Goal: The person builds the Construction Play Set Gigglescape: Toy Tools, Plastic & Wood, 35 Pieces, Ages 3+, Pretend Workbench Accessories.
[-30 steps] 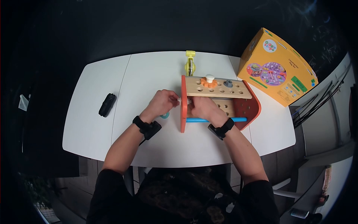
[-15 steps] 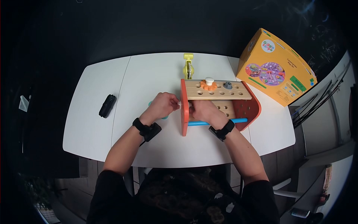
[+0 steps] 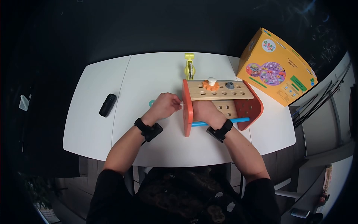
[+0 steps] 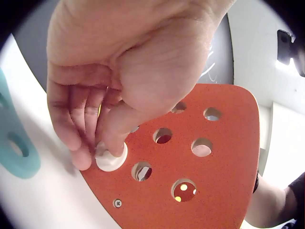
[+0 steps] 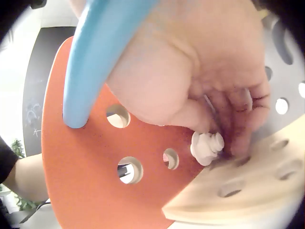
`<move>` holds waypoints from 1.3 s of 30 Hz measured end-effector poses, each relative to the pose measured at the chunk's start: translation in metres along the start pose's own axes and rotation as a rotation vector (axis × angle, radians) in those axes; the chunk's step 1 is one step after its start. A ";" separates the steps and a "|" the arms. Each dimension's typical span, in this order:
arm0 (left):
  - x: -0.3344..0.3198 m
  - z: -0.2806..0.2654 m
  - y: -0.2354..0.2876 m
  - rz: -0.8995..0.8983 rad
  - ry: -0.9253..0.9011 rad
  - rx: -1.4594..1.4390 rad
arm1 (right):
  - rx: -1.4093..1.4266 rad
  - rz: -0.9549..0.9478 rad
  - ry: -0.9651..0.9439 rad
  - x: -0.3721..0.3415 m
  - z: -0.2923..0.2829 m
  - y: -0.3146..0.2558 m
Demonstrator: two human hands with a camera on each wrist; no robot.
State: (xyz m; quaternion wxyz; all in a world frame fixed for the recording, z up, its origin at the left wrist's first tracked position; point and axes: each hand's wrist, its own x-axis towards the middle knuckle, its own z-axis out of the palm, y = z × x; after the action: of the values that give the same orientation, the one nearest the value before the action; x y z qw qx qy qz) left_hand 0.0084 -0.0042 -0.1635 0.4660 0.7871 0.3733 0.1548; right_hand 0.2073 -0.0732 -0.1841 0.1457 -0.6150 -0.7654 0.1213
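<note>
A toy workbench with red side panels (image 3: 187, 112) and a holed wooden top (image 3: 220, 91) stands between the hands. At the outer face of its left panel, my left hand (image 3: 164, 106) pinches the round head of a white bolt (image 4: 112, 160) between thumb and fingers. My right hand (image 3: 207, 112) reaches inside, under the top and above the blue rod (image 3: 240, 120). In the right wrist view, its thumb and curled fingers are at the ridged white bolt end (image 5: 207, 148) that sticks out of the panel's inner face. From the head, the panel hides those fingertips.
An orange gear (image 3: 211, 86) with a white knob and a grey piece (image 3: 230, 85) sit on the top. Behind stands a yellow-green toy (image 3: 189, 67); a yellow box (image 3: 276, 67) is at right. A teal holed piece (image 4: 19, 143) and black case (image 3: 108, 105) lie left.
The workbench has shifted slightly right and turned, so more of the left panel's outer face shows. Both hands stay at the left panel with the white bolt.
</note>
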 end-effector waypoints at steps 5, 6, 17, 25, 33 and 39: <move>0.000 0.003 -0.001 0.006 0.026 0.063 | 0.168 0.119 0.049 -0.005 -0.020 -0.019; -0.001 0.003 0.001 0.007 0.039 0.101 | 0.241 0.155 0.078 -0.007 -0.024 -0.023; -0.001 0.003 0.002 0.011 0.041 0.073 | 0.053 0.153 -0.033 -0.003 -0.018 -0.013; 0.001 0.005 -0.004 0.013 0.041 0.040 | 0.091 0.195 0.070 -0.008 -0.024 -0.021; 0.001 0.005 0.000 -0.028 0.036 0.039 | 0.096 0.159 0.038 -0.003 -0.006 -0.004; 0.002 0.004 -0.002 -0.030 0.020 0.035 | 0.013 0.101 -0.003 -0.001 -0.002 -0.003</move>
State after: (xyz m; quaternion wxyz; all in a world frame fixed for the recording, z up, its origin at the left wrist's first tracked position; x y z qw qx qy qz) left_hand 0.0110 -0.0050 -0.1677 0.4506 0.7878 0.3926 0.1492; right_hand 0.2060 -0.0746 -0.1812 0.1422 -0.6518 -0.7327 0.1344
